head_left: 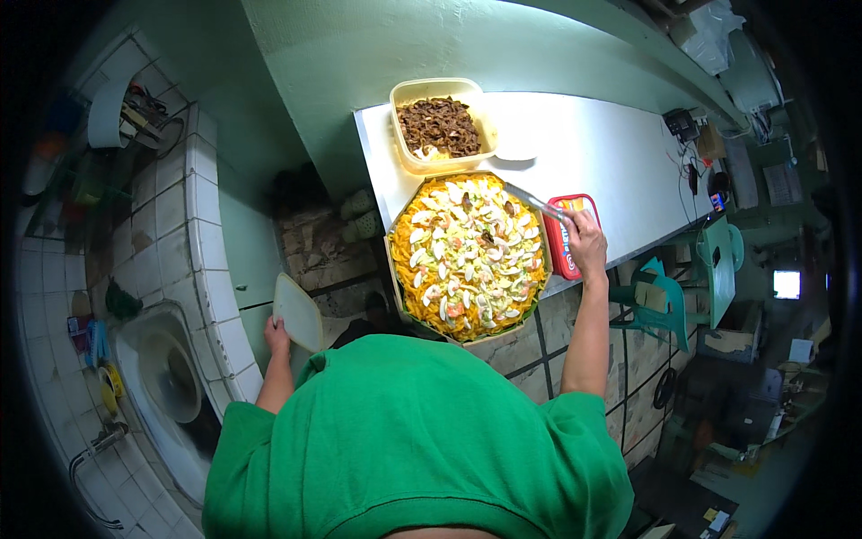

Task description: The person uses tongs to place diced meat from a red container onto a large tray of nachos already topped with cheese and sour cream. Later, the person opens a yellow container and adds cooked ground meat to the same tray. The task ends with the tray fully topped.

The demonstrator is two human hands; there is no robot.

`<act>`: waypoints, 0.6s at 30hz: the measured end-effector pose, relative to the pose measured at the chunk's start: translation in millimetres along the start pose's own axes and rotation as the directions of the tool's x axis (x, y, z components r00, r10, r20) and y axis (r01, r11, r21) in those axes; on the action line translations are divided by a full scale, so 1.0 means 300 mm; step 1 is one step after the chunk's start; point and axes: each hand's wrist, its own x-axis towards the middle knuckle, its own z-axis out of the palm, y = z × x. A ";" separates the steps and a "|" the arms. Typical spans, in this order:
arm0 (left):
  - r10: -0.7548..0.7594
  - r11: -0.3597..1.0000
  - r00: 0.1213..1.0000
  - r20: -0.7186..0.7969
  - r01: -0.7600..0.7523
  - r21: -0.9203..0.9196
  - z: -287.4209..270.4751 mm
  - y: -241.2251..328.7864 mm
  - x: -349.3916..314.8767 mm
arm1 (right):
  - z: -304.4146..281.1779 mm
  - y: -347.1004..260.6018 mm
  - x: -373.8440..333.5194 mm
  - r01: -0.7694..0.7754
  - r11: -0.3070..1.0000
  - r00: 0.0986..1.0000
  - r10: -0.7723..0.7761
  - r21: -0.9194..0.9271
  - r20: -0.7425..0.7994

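My right hand (586,244) is closed round the handle end of a metal utensil (537,202) that looks like tongs. Its far end reaches the right rim of a large octagonal tray (392,280). In that tray lie yellow noodles (467,256) topped with white slices, pale green shreds and a few dark bits. Partly under my right hand stands a red plastic tub (564,259). Low on the left, my left hand (277,335) grips the edge of a pale, flat lid (299,311), held off the table's side.
Behind the tray, a yellowish plastic container (401,154) holds dark brown shredded food. A white lid-like piece (517,151) lies beside it on the white table (606,144). A tiled counter with a sink (171,377) is on the left; a teal chair (660,301) stands right.
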 end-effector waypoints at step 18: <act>0.023 1.000 0.999 -0.048 -0.023 0.003 -0.047 -0.037 -0.088 | 0.420 -0.353 0.426 0.120 0.954 0.991 -0.130 -0.276 -0.021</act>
